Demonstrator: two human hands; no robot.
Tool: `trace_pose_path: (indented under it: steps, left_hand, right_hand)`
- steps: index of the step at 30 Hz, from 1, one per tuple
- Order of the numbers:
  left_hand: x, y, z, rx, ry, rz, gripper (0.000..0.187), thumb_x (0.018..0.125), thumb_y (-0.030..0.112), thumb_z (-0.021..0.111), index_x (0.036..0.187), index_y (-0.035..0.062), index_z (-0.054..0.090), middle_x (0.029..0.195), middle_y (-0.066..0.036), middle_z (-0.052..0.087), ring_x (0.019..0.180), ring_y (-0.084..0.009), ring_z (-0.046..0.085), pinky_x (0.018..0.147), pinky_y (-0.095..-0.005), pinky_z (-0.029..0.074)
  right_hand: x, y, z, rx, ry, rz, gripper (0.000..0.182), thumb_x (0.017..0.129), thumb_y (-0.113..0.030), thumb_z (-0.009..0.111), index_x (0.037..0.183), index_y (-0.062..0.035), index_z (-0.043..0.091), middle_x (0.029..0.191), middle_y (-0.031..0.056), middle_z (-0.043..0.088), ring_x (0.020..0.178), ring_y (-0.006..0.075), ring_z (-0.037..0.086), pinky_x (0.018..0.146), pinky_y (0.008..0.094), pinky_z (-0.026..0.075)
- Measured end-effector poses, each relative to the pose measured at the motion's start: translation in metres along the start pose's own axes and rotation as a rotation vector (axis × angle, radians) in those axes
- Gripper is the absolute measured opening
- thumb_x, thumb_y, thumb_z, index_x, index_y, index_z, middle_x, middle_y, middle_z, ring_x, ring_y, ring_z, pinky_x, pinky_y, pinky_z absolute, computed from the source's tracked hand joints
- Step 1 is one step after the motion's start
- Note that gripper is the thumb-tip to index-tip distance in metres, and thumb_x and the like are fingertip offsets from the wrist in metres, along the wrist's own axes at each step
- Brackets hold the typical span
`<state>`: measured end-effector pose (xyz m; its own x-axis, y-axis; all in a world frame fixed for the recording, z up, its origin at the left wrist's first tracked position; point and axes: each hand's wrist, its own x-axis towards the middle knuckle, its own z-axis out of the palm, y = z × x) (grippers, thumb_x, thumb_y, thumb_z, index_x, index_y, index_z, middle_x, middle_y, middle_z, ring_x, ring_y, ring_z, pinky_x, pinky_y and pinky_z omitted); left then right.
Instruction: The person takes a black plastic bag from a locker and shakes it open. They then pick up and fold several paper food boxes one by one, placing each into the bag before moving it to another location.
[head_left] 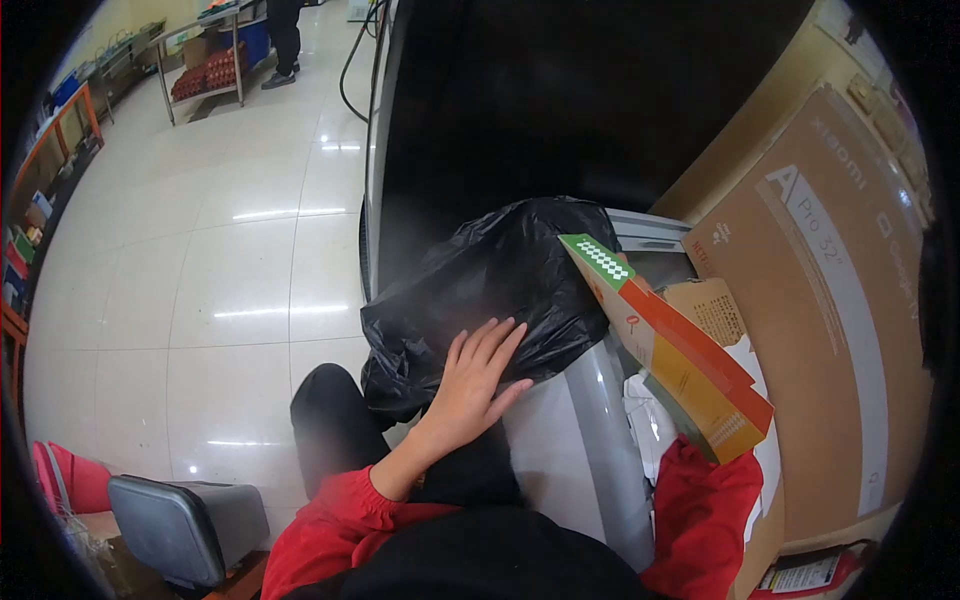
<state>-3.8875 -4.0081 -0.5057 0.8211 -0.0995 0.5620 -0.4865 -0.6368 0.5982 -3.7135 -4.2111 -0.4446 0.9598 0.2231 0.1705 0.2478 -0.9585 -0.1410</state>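
Observation:
My left hand lies with fingers spread on a crumpled black plastic bag, draped over the end of a grey-and-white surface. On the right, my red sleeve runs under a printed cardboard box in green, orange and yellow. The box is tilted and looks flattened. Most of my right hand is hidden behind it; what seem to be fingertips show past its far edge, gripping it. White paper and a piece of brown printed cardboard are beside and behind the box.
A large brown TV carton stands at the right. A big dark panel rises ahead. A grey lidded bin sits at lower left. Beyond the tiled floor, a person stands near a metal table.

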Motion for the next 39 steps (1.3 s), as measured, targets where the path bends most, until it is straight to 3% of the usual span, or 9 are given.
trace_pose_path:
  steps: [6, 16, 21, 25, 28, 32, 35, 37, 39]
  left_hand:
    - [-0.019, 0.020, -0.013, -1.295, -0.155, -0.227, 0.063, 0.092, 0.025, 0.045, 0.141, 0.0086, 0.008, 0.136, -0.017, 0.032, 0.125, -0.0256, 0.035, 0.102, -0.0383, 0.027]
    - [-0.011, 0.079, 0.012, -1.731, -0.125, -0.414, 0.098, 0.083, 0.040, 0.060, 0.136, 0.0299, -0.022, 0.146, -0.016, 0.002, 0.134, -0.0327, 0.016, 0.101, -0.0464, 0.029]
    - [-0.033, 0.057, -0.015, -2.315, 0.017, -0.386, 0.091, 0.079, 0.066, 0.045, 0.141, 0.0249, -0.007, 0.143, -0.011, 0.018, 0.131, -0.0308, 0.022, 0.098, -0.0611, 0.023]
    - [-0.078, 0.001, -0.060, -2.706, 0.354, -0.290, 0.073, 0.082, 0.064, 0.040, 0.130, 0.0099, 0.037, 0.124, -0.009, 0.047, 0.116, -0.0234, 0.045, 0.097, -0.0422, 0.036]
    - [-0.132, -0.025, -0.102, -2.028, 0.615, -0.495, 0.050, 0.088, 0.038, 0.042, 0.126, 0.0056, 0.041, 0.118, -0.011, 0.051, 0.112, -0.0208, 0.049, 0.096, -0.0350, 0.039]
    - [-0.187, -0.047, -0.145, -1.621, 0.864, -0.583, 0.045, 0.088, 0.024, 0.038, 0.123, -0.0038, 0.041, 0.112, -0.019, 0.056, 0.098, -0.0253, 0.060, 0.085, -0.0347, 0.050]
    - [-0.198, -0.032, -0.176, -1.387, 0.961, -0.593, 0.043, 0.088, 0.022, 0.039, 0.118, -0.0071, 0.043, 0.108, -0.019, 0.057, 0.092, -0.0250, 0.062, 0.082, -0.0327, 0.051]
    - [-0.209, -0.034, -0.181, -1.185, 0.926, -0.627, 0.043, 0.085, 0.021, 0.046, 0.118, -0.0075, 0.043, 0.105, -0.017, 0.058, 0.089, -0.0219, 0.063, 0.079, -0.0318, 0.052]
    - [-0.223, -0.041, -0.186, -1.021, 0.784, -0.700, 0.046, 0.084, 0.020, 0.050, 0.119, -0.0081, 0.042, 0.106, -0.016, 0.058, 0.088, -0.0201, 0.062, 0.078, -0.0308, 0.052]
  right_hand:
    - [-0.007, -0.028, 0.016, -0.022, 0.063, 0.030, 0.035, 0.079, -0.031, 0.056, 0.106, -0.0126, 0.046, 0.086, 0.0165, 0.061, 0.086, 0.0341, 0.059, 0.071, 0.0439, 0.044]
    - [-0.056, -0.071, -0.030, -0.039, 0.177, -0.196, 0.036, 0.077, -0.033, 0.060, 0.105, -0.0117, 0.052, 0.082, 0.0099, 0.059, 0.082, 0.0272, 0.057, 0.067, 0.0397, 0.042]
    - [-0.084, -0.140, -0.035, -0.097, 0.309, -0.579, 0.037, 0.076, -0.034, 0.062, 0.104, -0.0113, 0.055, 0.080, 0.0066, 0.058, 0.080, 0.0237, 0.056, 0.066, 0.0376, 0.040]
    - [-0.108, -0.206, -0.003, -0.189, 0.414, -0.989, 0.033, 0.078, -0.033, 0.060, 0.101, -0.0096, 0.058, 0.086, 0.0035, 0.053, 0.083, 0.0173, 0.049, 0.073, 0.0351, 0.036]
    - [-0.122, -0.254, 0.036, -0.121, 0.547, -1.206, 0.039, 0.077, -0.034, 0.060, 0.109, -0.0116, 0.054, 0.099, 0.0051, 0.052, 0.097, 0.0185, 0.048, 0.082, 0.0374, 0.034]
    - [-0.135, -0.316, 0.035, 0.371, 0.396, -0.997, 0.043, 0.077, -0.027, 0.062, 0.115, -0.0087, 0.051, 0.110, 0.0110, 0.051, 0.099, 0.0234, 0.051, 0.086, 0.0359, 0.038]
    - [-0.136, -0.330, 0.049, 0.859, -0.101, -0.746, 0.036, 0.080, -0.022, 0.063, 0.109, -0.0031, 0.053, 0.100, 0.0101, 0.057, 0.089, 0.0178, 0.056, 0.078, 0.0287, 0.043]
    - [-0.137, -0.323, 0.055, 1.239, -0.798, -0.565, 0.036, 0.081, -0.023, 0.066, 0.105, 0.0007, 0.054, 0.091, 0.0083, 0.061, 0.081, 0.0114, 0.057, 0.068, 0.0222, 0.044]
    - [-0.153, -0.315, 0.060, 1.376, -0.753, -0.525, 0.029, 0.081, -0.018, 0.066, 0.099, 0.0026, 0.056, 0.080, 0.0052, 0.062, 0.072, 0.0069, 0.056, 0.063, 0.0166, 0.043]
